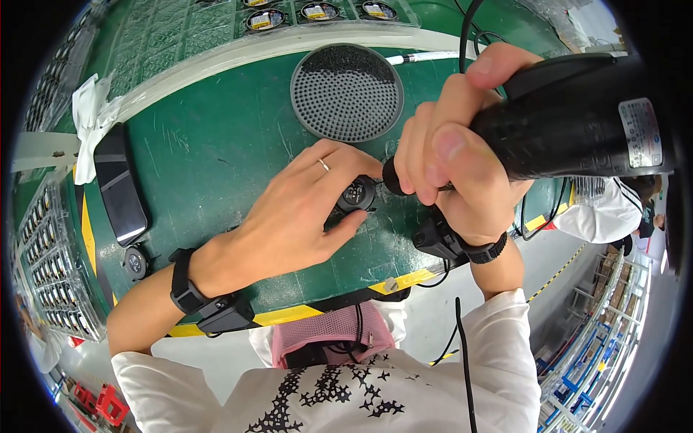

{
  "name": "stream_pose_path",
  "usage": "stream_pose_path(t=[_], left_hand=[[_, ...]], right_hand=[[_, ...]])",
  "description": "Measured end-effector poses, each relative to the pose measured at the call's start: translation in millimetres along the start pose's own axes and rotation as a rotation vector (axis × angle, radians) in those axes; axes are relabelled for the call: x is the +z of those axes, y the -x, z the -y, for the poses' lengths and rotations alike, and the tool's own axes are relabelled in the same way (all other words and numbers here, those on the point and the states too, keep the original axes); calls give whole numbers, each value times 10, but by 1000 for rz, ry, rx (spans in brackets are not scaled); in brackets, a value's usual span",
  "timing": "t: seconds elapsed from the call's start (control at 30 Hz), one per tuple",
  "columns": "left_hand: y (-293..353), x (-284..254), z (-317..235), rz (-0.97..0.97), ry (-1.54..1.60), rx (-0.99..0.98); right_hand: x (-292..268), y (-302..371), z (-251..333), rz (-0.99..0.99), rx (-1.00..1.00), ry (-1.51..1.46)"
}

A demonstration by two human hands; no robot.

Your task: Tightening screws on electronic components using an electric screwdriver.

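Note:
My left hand (289, 209) has its thumb and fingers closed around a small round black device (356, 193), held against the green bench top. A ring is on one finger. In my right hand (462, 159) is a thick black electric screwdriver (570, 119), gripped near its front end and lying almost level. Its narrow nose (390, 177) points left and comes right up to the device's right edge; whether the bit touches a screw is too small to tell. Just beyond both hands lies a round grey dimpled screw plate (350, 108), with small black screws heaped along its far side.
At left on the bench (216, 166) are a black phone (119, 189), white crumpled cloth (92, 123) and another round device (135, 263). A white pen (429, 56) touches the plate. Clear trays (317, 13) of round parts stand beyond a white rail. Striped tape (289, 315) marks the near edge.

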State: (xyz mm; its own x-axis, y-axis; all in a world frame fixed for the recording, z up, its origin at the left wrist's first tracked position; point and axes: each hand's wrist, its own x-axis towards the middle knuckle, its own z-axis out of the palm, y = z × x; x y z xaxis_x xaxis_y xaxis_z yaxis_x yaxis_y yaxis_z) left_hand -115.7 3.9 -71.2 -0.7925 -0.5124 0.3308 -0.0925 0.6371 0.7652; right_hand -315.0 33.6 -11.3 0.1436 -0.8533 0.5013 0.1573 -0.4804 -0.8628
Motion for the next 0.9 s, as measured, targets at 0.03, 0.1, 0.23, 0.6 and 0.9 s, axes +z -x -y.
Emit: stream_pose_path(t=[0.03, 0.1, 0.23, 0.6, 0.9], left_hand=[[2, 3, -1, -1, -5, 0], [4, 8, 1, -2, 2, -1], [0, -1, 19, -4, 10, 3], [-2, 6, 18, -2, -8, 12], [13, 5, 17, 2, 13, -4]], right_hand=[[-9, -6, -19, 17, -11, -6], [-36, -17, -51, 51, -33, -18], [-98, -52, -120, 119, -79, -41], [-128, -42, -157, 152, -114, -63], [264, 29, 172, -225, 192, 101]])
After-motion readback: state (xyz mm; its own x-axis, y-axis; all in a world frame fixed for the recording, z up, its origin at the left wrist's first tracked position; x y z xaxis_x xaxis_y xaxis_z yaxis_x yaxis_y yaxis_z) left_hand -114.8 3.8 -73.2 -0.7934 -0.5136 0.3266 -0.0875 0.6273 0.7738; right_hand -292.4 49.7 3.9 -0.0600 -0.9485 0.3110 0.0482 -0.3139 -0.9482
